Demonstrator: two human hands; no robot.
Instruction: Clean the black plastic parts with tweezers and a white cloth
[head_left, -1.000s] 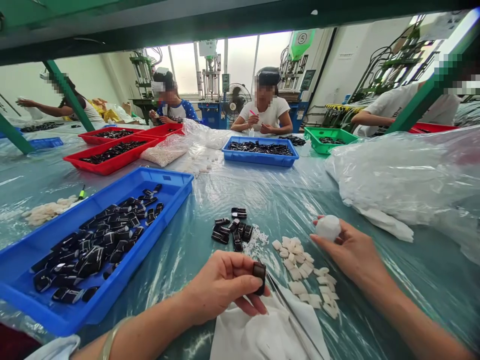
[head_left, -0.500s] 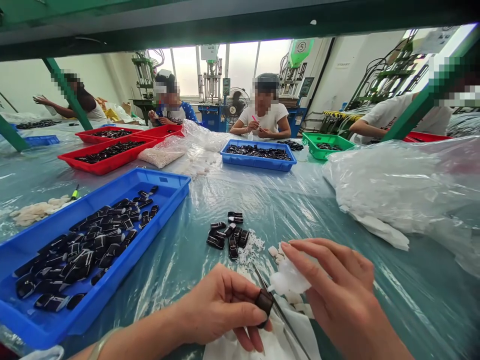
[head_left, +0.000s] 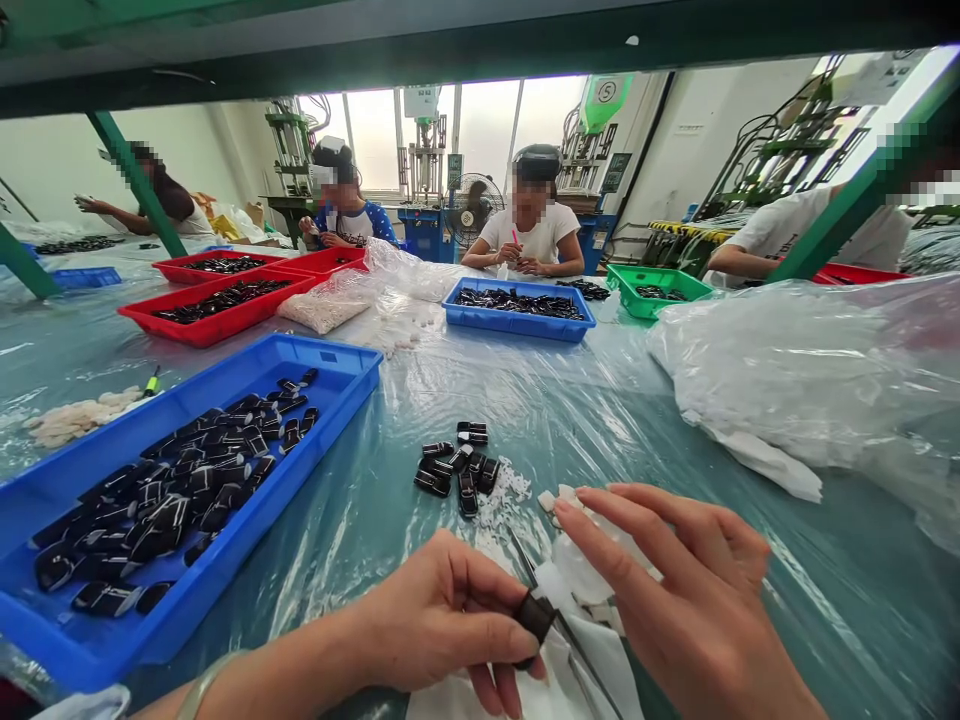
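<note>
Evidently pinching a small black block-shaped piece (head_left: 537,620) in left hand (head_left: 442,625) at half past five, gripping a translucent white plastic bottle (head_left: 579,568) in right hand (head_left: 690,580) at five o'clock; hold piece, likely light and stiff, by sides, and bottle, likely soft, round belly.

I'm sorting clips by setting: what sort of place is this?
Probably a factory workshop: several people work around a plastic-covered table, the nearest blue tray holds many small black parts, and tall machines stand in front of the windows.
</note>
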